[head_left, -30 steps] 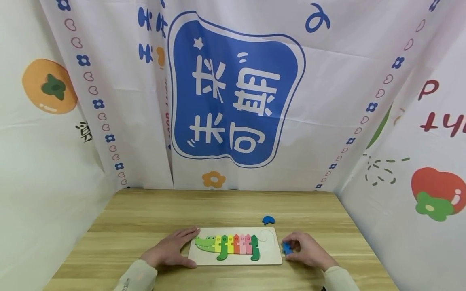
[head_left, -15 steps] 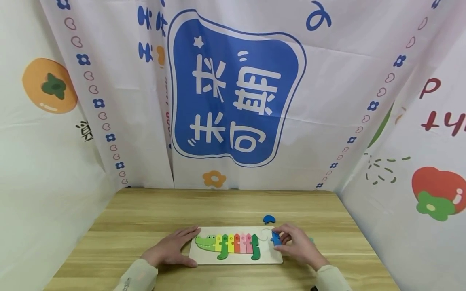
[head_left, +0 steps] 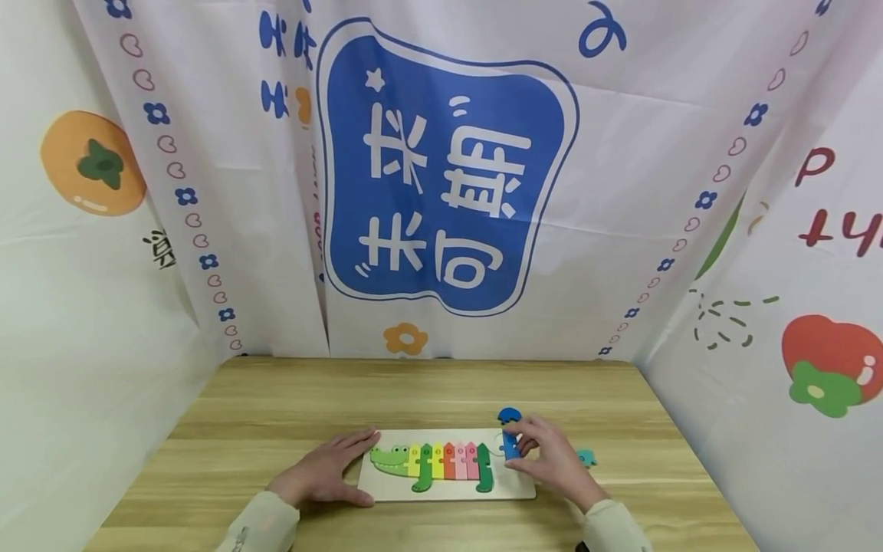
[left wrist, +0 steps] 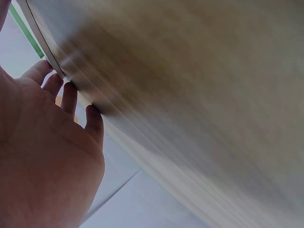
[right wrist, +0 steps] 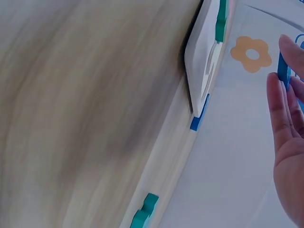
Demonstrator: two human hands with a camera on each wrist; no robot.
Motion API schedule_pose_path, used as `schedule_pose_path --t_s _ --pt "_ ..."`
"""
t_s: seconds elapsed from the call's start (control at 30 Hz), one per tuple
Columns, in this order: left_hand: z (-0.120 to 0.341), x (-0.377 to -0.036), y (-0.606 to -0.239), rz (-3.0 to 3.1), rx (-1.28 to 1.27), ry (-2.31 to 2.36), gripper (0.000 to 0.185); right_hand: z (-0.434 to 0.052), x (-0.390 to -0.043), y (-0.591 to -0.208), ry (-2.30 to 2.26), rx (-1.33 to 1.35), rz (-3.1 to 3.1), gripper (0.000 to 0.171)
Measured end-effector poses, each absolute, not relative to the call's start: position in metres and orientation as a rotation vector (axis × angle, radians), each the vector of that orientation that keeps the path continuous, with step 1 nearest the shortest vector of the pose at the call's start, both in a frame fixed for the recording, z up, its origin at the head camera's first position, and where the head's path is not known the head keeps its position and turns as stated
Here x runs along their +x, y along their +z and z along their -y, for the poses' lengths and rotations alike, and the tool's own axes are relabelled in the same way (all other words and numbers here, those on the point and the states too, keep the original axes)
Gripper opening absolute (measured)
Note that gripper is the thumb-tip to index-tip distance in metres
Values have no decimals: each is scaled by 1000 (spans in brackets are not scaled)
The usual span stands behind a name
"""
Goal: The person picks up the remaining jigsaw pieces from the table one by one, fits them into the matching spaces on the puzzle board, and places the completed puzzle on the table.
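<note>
A pale wooden puzzle board point(head_left: 513, 487) lies on the table, bearing a green crocodile head piece point(head_left: 390, 458) and a row of coloured body pieces. My left hand point(head_left: 321, 469) rests at the board's left end, fingers extended; the left wrist view has its fingertips at the board's edge. Between thumb and fingers, my right hand point(head_left: 556, 464) pinches a blue puzzle piece point(head_left: 510, 448) above the board's right part. From the right wrist view, this blue piece point(right wrist: 283, 71) is held apart from the board. A curved outline shows on the bare wood beside it.
Just beyond the board's far right edge lies a rounded dark blue piece point(head_left: 509, 414). A teal piece point(head_left: 586, 458) lies on the wooden table point(head_left: 310, 399) to the right of my right hand. Printed cloth point(head_left: 441, 337) hangs behind and at both sides.
My right hand has carried the blue piece leftward and slightly away from me, from beside the board to over its right part. The teal piece has come into sight. My left hand stays put.
</note>
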State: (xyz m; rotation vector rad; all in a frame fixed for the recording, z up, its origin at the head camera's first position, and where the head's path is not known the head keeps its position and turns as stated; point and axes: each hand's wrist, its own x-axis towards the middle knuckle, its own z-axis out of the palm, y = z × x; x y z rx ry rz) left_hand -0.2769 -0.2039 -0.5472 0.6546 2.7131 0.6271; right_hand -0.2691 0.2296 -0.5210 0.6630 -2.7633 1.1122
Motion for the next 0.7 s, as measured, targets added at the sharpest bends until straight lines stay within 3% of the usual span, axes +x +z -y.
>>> schedule_pose_path --t_s 0.7 --pt "203 -277 -542 -2706 698 611 109 -212 -276 -529 1126 676 2929 44"
